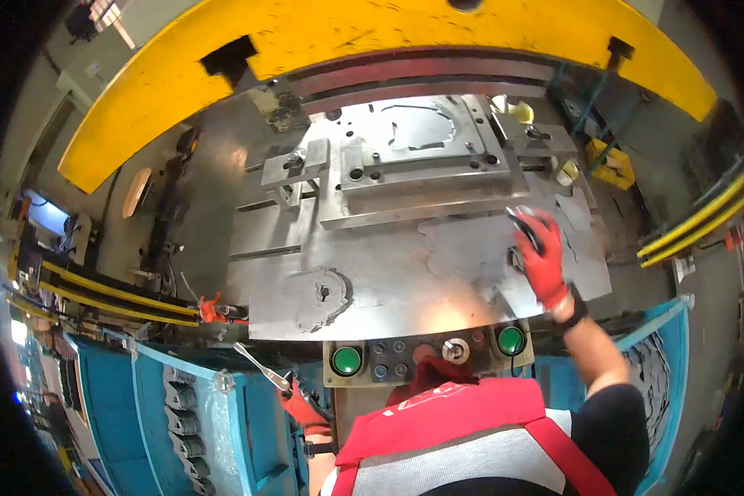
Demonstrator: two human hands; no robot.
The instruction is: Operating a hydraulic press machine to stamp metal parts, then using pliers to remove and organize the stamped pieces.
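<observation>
My right hand [542,263], in a red glove with dark palm and fingertips, hovers over or rests on the right side of the steel press bed [372,252]. Its thumb and fingers are apart and nothing shows between them. Beside it lies a thin flat metal sheet [467,246] with a jagged outline. At the lower left my left hand [306,410], gloved in red too, is closed round a slim silver tool [260,364] that points up and left; its exact kind is unclear. A flat cut metal part [318,299] with a central hole lies on the bed's left.
A steel die [422,178] with a plate cutout sits on the bed under a yellow press beam [388,33]. Two green buttons [347,360] flank the control panel [401,349]. Blue racks [190,413] stand at both sides. Yellow bars [694,217] run along the right.
</observation>
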